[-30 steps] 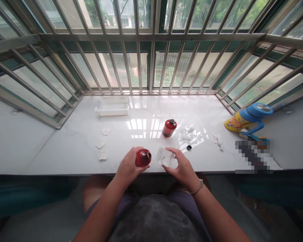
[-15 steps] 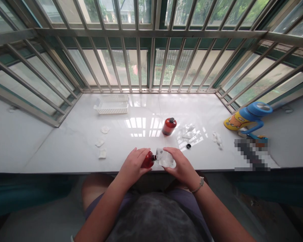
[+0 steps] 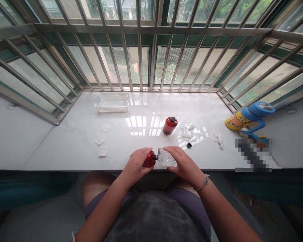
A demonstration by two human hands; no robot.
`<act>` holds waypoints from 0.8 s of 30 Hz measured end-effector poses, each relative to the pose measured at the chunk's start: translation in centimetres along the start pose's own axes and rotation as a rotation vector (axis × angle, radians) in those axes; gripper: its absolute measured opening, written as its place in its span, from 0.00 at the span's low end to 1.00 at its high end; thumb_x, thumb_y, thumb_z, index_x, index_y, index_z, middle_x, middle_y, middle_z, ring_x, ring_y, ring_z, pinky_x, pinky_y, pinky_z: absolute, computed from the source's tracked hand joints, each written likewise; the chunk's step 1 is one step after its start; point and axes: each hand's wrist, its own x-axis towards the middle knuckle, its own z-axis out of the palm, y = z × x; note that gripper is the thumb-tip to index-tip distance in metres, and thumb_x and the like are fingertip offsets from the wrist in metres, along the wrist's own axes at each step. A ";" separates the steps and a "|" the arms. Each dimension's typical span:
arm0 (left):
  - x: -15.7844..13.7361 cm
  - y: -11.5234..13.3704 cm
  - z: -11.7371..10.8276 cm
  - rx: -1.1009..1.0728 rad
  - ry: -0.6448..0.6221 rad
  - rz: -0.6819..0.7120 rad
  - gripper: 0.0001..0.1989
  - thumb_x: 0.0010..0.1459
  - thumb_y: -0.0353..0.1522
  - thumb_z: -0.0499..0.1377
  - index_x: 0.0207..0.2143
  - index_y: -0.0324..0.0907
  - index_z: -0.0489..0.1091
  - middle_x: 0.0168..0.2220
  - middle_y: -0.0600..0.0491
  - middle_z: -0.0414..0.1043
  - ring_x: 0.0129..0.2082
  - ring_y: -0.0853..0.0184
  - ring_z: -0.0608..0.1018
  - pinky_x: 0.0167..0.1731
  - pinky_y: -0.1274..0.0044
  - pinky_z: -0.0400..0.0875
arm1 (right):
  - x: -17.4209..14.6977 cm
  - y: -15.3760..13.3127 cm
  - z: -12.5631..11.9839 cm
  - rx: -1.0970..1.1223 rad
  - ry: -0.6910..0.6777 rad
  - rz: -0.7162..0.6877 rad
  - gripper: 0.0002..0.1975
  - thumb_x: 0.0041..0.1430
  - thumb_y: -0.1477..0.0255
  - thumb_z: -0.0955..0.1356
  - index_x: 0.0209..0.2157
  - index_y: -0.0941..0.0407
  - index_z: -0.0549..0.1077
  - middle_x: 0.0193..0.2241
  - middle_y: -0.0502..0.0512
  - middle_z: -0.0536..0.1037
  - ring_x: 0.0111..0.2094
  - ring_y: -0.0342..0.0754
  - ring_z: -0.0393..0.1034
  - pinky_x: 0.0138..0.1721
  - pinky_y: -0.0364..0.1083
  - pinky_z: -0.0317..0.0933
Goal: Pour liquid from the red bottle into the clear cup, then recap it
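Observation:
My left hand [image 3: 138, 163] is wrapped round a red-brown bottle [image 3: 149, 159], which lies tilted with its dark neck pointing right. In my right hand [image 3: 180, 161] is a clear container [image 3: 167, 158], held close against that neck; whether the two touch I cannot tell. Both hands are just above the counter's front edge. Beyond them stands a second red-brown bottle [image 3: 170, 126], upright with a black cap on. A loose black cap [image 3: 189, 145] lies right of my right hand, near some clear crumpled plastic [image 3: 189, 131].
A white perforated basket [image 3: 112, 107] sits at the back left of the white counter [image 3: 73, 141]. Several white pads [image 3: 102, 152] lie to the left. White scraps [image 3: 218, 139] and a blue-and-yellow flask [image 3: 247, 117] are on the right. Metal bars [image 3: 151, 64] close off the back.
The clear container has turned slightly in my right hand and shifted a little right. My left hand and the bottle in it have moved slightly right too.

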 end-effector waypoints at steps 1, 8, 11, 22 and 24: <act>0.0 0.0 0.0 -0.002 -0.001 -0.001 0.42 0.55 0.29 0.73 0.69 0.50 0.62 0.64 0.45 0.73 0.63 0.49 0.76 0.64 0.54 0.73 | 0.1 -0.1 -0.2 -0.006 -0.009 0.000 0.44 0.53 0.84 0.70 0.70 0.48 0.63 0.64 0.59 0.72 0.65 0.59 0.65 0.68 0.61 0.65; 0.3 -0.2 -0.3 -0.032 -0.014 -0.017 0.43 0.53 0.30 0.74 0.69 0.51 0.63 0.65 0.45 0.73 0.63 0.50 0.76 0.64 0.55 0.72 | 0.7 -0.6 -1.0 -0.030 -0.053 0.020 0.44 0.52 0.84 0.71 0.70 0.48 0.63 0.63 0.60 0.72 0.64 0.59 0.67 0.66 0.60 0.66; 0.4 -0.3 -0.4 -0.045 -0.019 -0.024 0.43 0.54 0.30 0.74 0.69 0.51 0.62 0.65 0.45 0.73 0.64 0.50 0.76 0.64 0.55 0.72 | 0.9 -0.8 -1.1 -0.040 -0.054 0.017 0.44 0.53 0.84 0.72 0.70 0.48 0.63 0.62 0.60 0.73 0.64 0.58 0.67 0.66 0.60 0.67; 0.5 -0.4 -0.8 -0.079 -0.018 -0.056 0.44 0.54 0.31 0.74 0.70 0.52 0.61 0.65 0.45 0.72 0.64 0.50 0.75 0.65 0.55 0.71 | 1.7 -1.6 -1.7 -0.099 -0.070 -0.019 0.46 0.54 0.83 0.72 0.72 0.47 0.61 0.62 0.61 0.73 0.63 0.61 0.68 0.64 0.63 0.68; 0.5 -0.5 -0.8 -0.081 -0.021 -0.064 0.44 0.54 0.31 0.75 0.70 0.52 0.61 0.66 0.46 0.72 0.64 0.50 0.75 0.65 0.55 0.71 | 1.9 -1.7 -1.8 -0.104 -0.072 -0.022 0.46 0.54 0.83 0.72 0.72 0.47 0.61 0.62 0.61 0.73 0.62 0.61 0.68 0.64 0.63 0.69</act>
